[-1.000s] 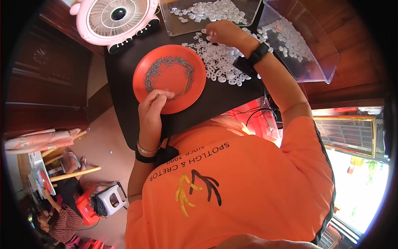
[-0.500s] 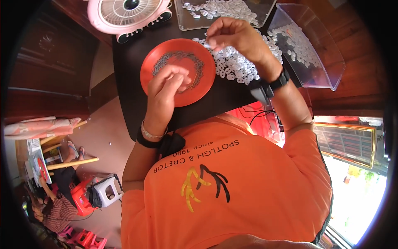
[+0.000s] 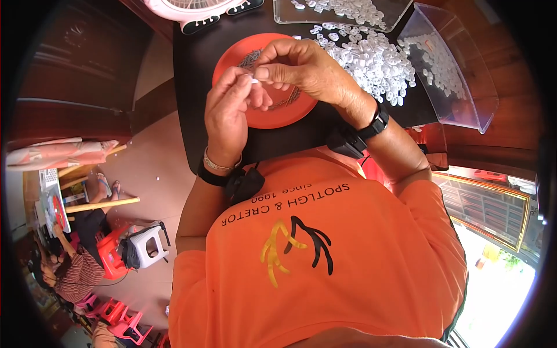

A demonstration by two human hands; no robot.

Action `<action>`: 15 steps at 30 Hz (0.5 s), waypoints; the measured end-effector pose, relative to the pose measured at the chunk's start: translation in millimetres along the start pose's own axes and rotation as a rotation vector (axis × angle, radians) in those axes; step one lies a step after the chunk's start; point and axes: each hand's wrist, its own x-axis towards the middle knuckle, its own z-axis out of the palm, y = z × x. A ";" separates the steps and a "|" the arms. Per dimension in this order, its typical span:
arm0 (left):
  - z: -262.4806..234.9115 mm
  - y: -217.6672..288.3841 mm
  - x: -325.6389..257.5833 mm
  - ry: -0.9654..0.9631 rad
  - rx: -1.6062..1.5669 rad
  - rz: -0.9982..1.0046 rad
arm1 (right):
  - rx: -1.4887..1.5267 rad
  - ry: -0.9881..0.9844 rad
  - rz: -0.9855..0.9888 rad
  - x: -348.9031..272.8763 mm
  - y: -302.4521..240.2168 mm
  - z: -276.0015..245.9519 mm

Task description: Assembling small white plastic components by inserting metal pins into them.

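My two hands meet above an orange-red plate (image 3: pixel 272 120) that holds many thin grey metal pins or nails (image 3: pixel 250 60). My right hand (image 3: pixel 310 71) pinches a small white plastic piece (image 3: pixel 254 81) between thumb and fingertips. Close against it, the closed fingertips of my left hand (image 3: pixel 229 110) touch or nearly touch the same piece; whatever else they hold is too small to make out. To the right of the plate lies a heap of white oval plastic pieces with small holes (image 3: pixel 374 64).
A clear tray (image 3: pixel 325 22) with more white pieces stands at the back. On the right, a clear bin (image 3: pixel 473 107) holds others. A pink fan (image 3: pixel 191 16) sits at the back left of the black table (image 3: pixel 194 124). Another person (image 3: pixel 78 275) sits far left.
My right hand has moved left from the heap with the white plastic piece and reached my left hand. My left hand has risen slightly; the view has shifted a little.
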 end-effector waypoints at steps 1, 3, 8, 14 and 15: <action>-2.7 1.2 -1.2 0.038 0.000 0.016 | -0.040 -0.007 -0.061 2.6 4.6 -0.8; -8.6 6.8 -3.8 0.113 0.016 0.018 | -0.228 0.003 -0.159 5.5 13.0 -2.3; -31.6 9.2 -9.6 0.142 0.095 -0.006 | -0.865 -0.047 -0.276 2.3 26.0 5.0; -37.7 5.8 -16.3 0.151 0.107 -0.061 | -1.108 -0.119 -0.308 5.6 34.9 28.3; -39.0 4.4 -17.4 0.152 0.092 -0.069 | -1.108 -0.124 -0.310 5.8 35.0 29.4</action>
